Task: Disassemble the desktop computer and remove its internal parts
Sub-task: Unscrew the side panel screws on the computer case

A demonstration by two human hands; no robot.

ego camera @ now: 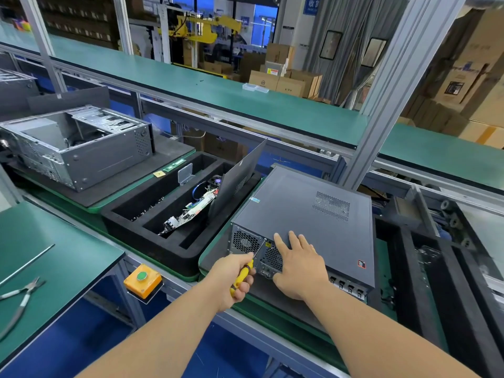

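Your left hand [236, 276] is curled tight around the yellow handle of the screwdriver [243, 274], its tip against the back panel of the computer [305, 214], between the two round fan grilles near the top edge. Your right hand [298, 264] lies flat and open on the computer's lid, just right of the tip, holding nothing. The computer lies on its side on a dark mat at the near edge of the tabletop [272, 110], with the black foam tray [174, 241] just to its left. If the tip is not seated squarely in a screw, it may slip and gouge the grille or skid toward your right fingers [291, 238]. A freed screw could drop off the near edge beside the computer.
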